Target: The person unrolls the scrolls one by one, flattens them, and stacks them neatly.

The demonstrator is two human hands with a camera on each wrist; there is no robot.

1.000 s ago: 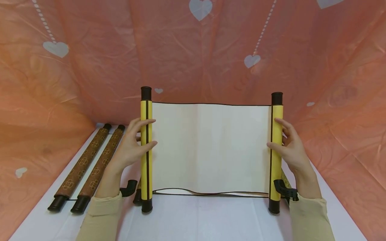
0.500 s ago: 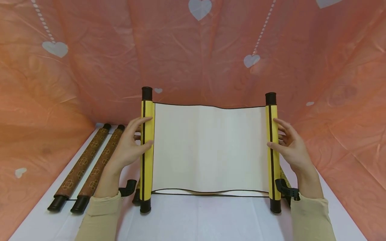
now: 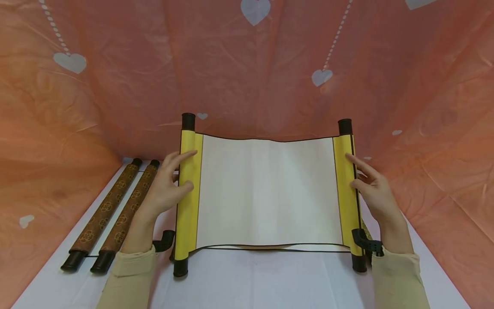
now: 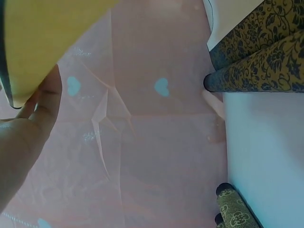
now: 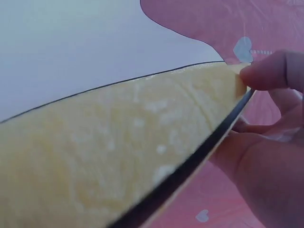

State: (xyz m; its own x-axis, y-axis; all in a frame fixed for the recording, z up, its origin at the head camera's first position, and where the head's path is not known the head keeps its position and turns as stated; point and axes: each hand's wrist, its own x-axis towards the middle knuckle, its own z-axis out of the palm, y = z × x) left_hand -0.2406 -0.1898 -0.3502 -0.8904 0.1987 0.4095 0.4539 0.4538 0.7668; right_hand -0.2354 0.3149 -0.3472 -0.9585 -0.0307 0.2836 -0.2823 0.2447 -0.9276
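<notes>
A scroll [image 3: 266,193] with white paper, yellow side bands and black-ended rollers is held up, partly unrolled, in the head view. My left hand [image 3: 166,184] grips its left yellow roller [image 3: 186,214], index finger and thumb lying across the front, the other fingers mostly hidden behind. On the other side, my right hand [image 3: 374,189] pinches the right yellow roller [image 3: 349,206] near mid-height. The right wrist view shows the thumb and fingers at the yellow band [image 5: 118,133] and its dark edge strip. Slack ripples the paper's lower edge.
Two brown flower-patterned rollers [image 3: 106,208] lie side by side on the white table [image 3: 247,283] at left. A dark-flowered gold scroll [image 4: 266,66] lies behind the held scroll, mostly hidden in the head view. An orange sheet [image 3: 254,77] with hearts hangs around the table.
Both rollers have turned, their dark strips shifting outward and more yellow band showing beside the paper. The right roller's top has moved slightly left. Both hands stay at the same height.
</notes>
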